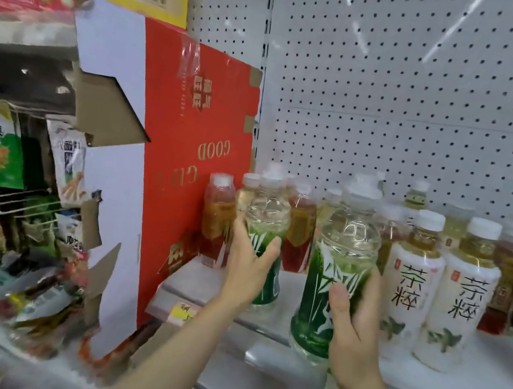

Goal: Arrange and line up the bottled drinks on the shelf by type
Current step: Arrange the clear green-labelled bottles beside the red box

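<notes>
**Mei:** Grip first: the left hand [248, 263] is wrapped round one green-label bottle [267, 230], thumb on the near side of the label, and the right hand [351, 317] is clamped low on a second green-label bottle [336, 270]. Both bottles are upright.

**Tao:** Where are they on the shelf [306, 292]?

**Mei:** The left one stands further back, near the red cardboard panel [165, 157]. The right one is at the front edge, and I can't tell whether its base is touching the shelf or raised just off it.

**Tao:** So the job is pairing the greens?

**Mei:** I'd judge so. They match, so setting them one behind the other, or side by side, would make a clean green row at the left end.

**Tao:** What should be watched?

**Mei:** The two white-label tea bottles [412, 283] stand just beside the right hand, already lined up. Slide the green bottle straight back, not sideways, or the knuckles may knock them. Behind, the amber bottles with red labels [298, 229] are mixed in and crowded, so the left bottle has little room; move it slowly.

**Tao:** Anything smaller?

**Mei:** Turn the labels forward, and keep clear of the yellow price tag [183, 311] on the shelf lip.
</notes>
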`<act>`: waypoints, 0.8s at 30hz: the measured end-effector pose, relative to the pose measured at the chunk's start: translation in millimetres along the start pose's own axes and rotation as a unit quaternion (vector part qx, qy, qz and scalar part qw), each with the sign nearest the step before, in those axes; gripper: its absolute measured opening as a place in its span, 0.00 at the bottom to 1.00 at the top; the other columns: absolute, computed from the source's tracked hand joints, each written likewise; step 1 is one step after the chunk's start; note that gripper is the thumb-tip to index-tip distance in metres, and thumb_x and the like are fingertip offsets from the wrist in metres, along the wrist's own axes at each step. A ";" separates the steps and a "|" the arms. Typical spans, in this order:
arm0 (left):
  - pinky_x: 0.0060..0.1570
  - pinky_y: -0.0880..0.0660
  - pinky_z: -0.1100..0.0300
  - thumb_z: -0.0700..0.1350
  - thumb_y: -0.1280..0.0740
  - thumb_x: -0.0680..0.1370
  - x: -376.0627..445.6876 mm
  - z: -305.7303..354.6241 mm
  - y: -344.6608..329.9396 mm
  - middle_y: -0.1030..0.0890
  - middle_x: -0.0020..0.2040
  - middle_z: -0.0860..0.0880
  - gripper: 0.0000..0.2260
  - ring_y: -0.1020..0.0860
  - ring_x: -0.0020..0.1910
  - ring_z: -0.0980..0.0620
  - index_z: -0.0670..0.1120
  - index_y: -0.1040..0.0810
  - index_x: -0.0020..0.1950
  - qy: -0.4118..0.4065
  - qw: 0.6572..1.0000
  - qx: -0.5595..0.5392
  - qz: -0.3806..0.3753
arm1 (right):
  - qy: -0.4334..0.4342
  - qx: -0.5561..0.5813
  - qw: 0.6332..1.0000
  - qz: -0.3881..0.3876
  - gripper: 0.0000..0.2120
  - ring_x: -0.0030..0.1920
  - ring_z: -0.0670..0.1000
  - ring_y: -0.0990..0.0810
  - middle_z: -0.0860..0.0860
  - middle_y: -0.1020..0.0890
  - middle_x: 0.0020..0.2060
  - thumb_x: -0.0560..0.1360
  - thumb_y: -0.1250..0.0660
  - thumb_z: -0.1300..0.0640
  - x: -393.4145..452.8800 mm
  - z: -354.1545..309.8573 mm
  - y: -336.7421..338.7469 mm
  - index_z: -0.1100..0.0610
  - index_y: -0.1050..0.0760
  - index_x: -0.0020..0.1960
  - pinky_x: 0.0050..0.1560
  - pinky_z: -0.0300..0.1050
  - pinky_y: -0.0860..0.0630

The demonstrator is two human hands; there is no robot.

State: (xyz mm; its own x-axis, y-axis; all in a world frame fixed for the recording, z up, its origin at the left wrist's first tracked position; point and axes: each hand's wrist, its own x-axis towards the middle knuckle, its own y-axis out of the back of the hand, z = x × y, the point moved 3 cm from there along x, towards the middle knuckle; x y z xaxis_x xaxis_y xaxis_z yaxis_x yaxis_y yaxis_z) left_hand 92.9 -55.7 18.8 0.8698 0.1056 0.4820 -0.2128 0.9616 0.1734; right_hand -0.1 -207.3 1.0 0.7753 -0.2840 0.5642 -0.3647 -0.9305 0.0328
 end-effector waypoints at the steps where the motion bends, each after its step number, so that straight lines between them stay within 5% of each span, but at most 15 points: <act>1: 0.75 0.37 0.44 0.57 0.33 0.76 4.2 -4.0 -2.0 0.34 0.76 0.47 0.37 0.34 0.75 0.49 0.48 0.47 0.79 0.004 1.000 0.000 -0.014 | -0.002 -0.003 1.000 0.006 0.28 0.60 0.14 0.50 0.23 0.48 0.64 0.75 0.44 0.43 1.4 2.3 -6.2 0.41 0.54 0.70 0.58 0.13 0.51; 5: 0.79 0.46 0.51 0.50 0.32 0.80 15.7 -12.5 -8.3 0.44 0.80 0.50 0.37 0.44 0.79 0.51 0.47 0.53 0.80 -0.011 0.998 -0.019 -0.067 | 0.022 -0.038 0.998 0.034 0.30 0.70 0.27 0.43 0.33 0.40 0.71 0.77 0.41 0.46 14.1 8.1 -26.2 0.43 0.51 0.75 0.65 0.20 0.46; 10: 0.79 0.45 0.49 0.49 0.33 0.81 31.1 -22.7 -11.7 0.44 0.81 0.46 0.36 0.44 0.79 0.52 0.46 0.53 0.81 -0.046 0.995 -0.020 -0.088 | 0.011 -0.103 0.993 0.052 0.30 0.68 0.23 0.48 0.27 0.47 0.69 0.81 0.39 0.49 34.6 21.7 -44.6 0.38 0.56 0.72 0.67 0.23 0.50; 13: 0.78 0.48 0.55 0.56 0.35 0.81 31.9 -30.6 -6.1 0.46 0.81 0.51 0.37 0.48 0.75 0.61 0.50 0.54 0.82 -0.056 0.992 0.019 -0.109 | 0.019 -0.134 0.990 0.049 0.32 0.66 0.20 0.55 0.20 0.55 0.66 0.82 0.39 0.50 42.7 27.5 -49.8 0.37 0.60 0.73 0.64 0.18 0.55; 16: 0.74 0.43 0.52 0.61 0.40 0.81 34.5 -31.4 21.1 0.37 0.76 0.51 0.30 0.42 0.73 0.59 0.51 0.43 0.80 -0.121 0.991 0.061 0.017 | 0.009 -0.145 0.989 0.029 0.34 0.68 0.22 0.60 0.30 0.58 0.72 0.82 0.41 0.52 46.6 33.1 -51.8 0.44 0.62 0.76 0.66 0.19 0.58; 19: 0.73 0.42 0.52 0.50 0.37 0.81 55.1 -22.3 48.8 0.33 0.74 0.41 0.26 0.38 0.73 0.45 0.41 0.37 0.77 -0.146 0.966 0.106 0.183 | 0.008 -0.166 0.986 0.023 0.34 0.73 0.29 0.60 0.39 0.57 0.76 0.83 0.42 0.54 49.0 36.8 -54.2 0.52 0.62 0.79 0.72 0.26 0.59; 24: 0.76 0.45 0.47 0.48 0.36 0.82 91.7 -18.2 49.1 0.38 0.77 0.35 0.33 0.40 0.76 0.37 0.36 0.46 0.80 -0.063 0.971 0.193 0.125 | 0.019 -0.175 0.984 0.011 0.36 0.77 0.35 0.59 0.42 0.58 0.80 0.83 0.42 0.51 48.6 36.9 -50.2 0.51 0.62 0.80 0.76 0.38 0.56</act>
State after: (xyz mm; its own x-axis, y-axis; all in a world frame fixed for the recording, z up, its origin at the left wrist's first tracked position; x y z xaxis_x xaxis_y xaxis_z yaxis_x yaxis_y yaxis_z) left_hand 170.3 5.8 55.9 0.7132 0.2675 0.6479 -0.5824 0.7405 0.3354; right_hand 74.9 -182.9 -3.7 0.7478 -0.2875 0.5985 -0.5411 -0.7862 0.2984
